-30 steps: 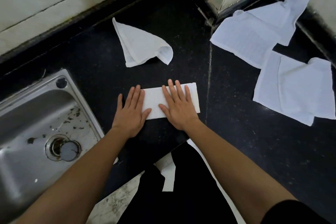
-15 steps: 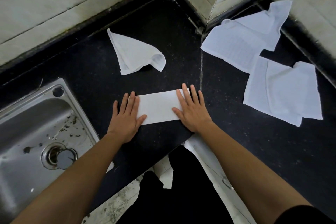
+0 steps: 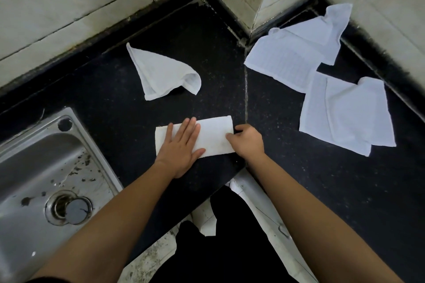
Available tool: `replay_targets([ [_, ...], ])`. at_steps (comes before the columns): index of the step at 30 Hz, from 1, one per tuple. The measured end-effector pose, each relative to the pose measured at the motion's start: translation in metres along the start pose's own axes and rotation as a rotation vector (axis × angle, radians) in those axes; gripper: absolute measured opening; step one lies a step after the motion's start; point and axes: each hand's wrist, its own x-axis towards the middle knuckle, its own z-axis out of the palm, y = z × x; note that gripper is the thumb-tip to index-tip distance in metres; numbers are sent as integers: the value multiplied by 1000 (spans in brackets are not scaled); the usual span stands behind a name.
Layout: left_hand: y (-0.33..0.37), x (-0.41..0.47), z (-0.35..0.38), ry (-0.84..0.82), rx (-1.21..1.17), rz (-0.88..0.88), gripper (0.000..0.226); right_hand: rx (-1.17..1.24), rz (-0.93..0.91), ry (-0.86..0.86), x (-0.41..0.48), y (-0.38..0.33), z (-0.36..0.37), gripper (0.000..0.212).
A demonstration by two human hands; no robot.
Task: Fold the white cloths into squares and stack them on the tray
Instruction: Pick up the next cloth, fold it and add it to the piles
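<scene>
Moved in the last second: right hand [image 3: 248, 142], off the flat top of the folded cloth [image 3: 215, 136] and out to its right end; left hand [image 3: 181, 149], further in over the left half of the strip. Now pinching that right end, thumb on top, fingers [image 3: 238, 131] curled round the edge. Left pressing down flat, fingers [image 3: 189, 128] straight and slightly spread, gripping nothing. Folded cloth lying as a long narrow strip on the black tabletop [image 3: 103, 99], near the front edge, just left of the seam in the stone, between the sink [image 3: 30, 167] and the loose pieces on the right.

Judged as mid-fold on the first piece: brought to a strip, not yet to a square. Probably one more fold needed, right end carried over toward the left and pinned under the flat palm. Nothing stacked so far as can be seen. No tray anywhere in view, so no telling the stacking place.

Left to do: a crumpled cloth [image 3: 161, 73] in a cone shape behind the hands; a ribbed cloth [image 3: 287, 62] in the corner by the tiled wall [image 3: 69, 2], possibly more than one piece there, hard to tell; a rumpled cloth [image 3: 345, 117] touching its near edge, well to the right. At least three unfolded, plus the one in hand. Early in the job, by this reckoning.

No brand, label or legible writing found on cloths, sink or tiles; only a woven rib pattern on the corner piece.
</scene>
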Motion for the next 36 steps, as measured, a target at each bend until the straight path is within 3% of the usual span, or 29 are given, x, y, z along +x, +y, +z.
replay_targets([
  [5, -2, 0, 4, 21, -21, 8, 76, 266, 140, -103, 10, -4, -5, 3],
  [11, 1, -5, -6, 35, -109, -13, 82, 430, 220, -184, 7, -4, -16, 12],
  [13, 1, -18, -12, 195, -314, -177, 71, 480, 190, -186, 1, -7, -18, 24],
  [16, -4, -35, -26, 474, -763, -630, 62, 564, 105, -194, -7, -16, -17, 35],
  [18, -16, -39, -35, 467, -1166, -928, 51, 575, 32, -229, -14, -27, -11, 34],
  [20, -26, -42, -42, 374, -1612, -1068, 43, 516, -34, -246, -19, -40, 3, 40],
  [22, -36, -47, -43, 290, -1791, -1058, 42, 407, -89, -244, -23, -52, 24, 46],
  [27, -51, -55, -34, 219, -1919, -962, 45, 201, -229, -285, -36, -84, 77, 43],
  [36, -59, -59, -25, 194, -1970, -903, 48, -16, -284, -357, -45, -91, 110, 58],
])
